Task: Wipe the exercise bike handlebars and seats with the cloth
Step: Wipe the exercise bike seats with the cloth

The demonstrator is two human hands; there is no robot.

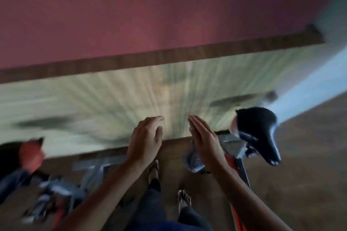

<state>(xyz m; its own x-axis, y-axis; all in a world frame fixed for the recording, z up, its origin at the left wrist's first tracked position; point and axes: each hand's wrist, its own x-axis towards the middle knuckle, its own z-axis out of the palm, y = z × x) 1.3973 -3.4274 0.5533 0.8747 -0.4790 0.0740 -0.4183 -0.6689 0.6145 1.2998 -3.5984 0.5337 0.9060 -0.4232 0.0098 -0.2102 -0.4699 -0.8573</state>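
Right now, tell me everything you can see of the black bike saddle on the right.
The bike saddle is black, with a slight sheen like vinyl or leather, though motion blur softens it. Its broad rear lies farther from the person; its narrow nose points toward the lower right. It sits on a grey metal post above the wooden floor. Nothing touches its top; the right hand, holding the grey cloth, is to its left, apart.

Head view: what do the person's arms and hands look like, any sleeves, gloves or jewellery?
No sleeves show: the left forearm and right forearm are bare down to the frame's lower edge. The left hand and right hand wear no gloves. No watch, band or ring is visible, though the picture is blurred.
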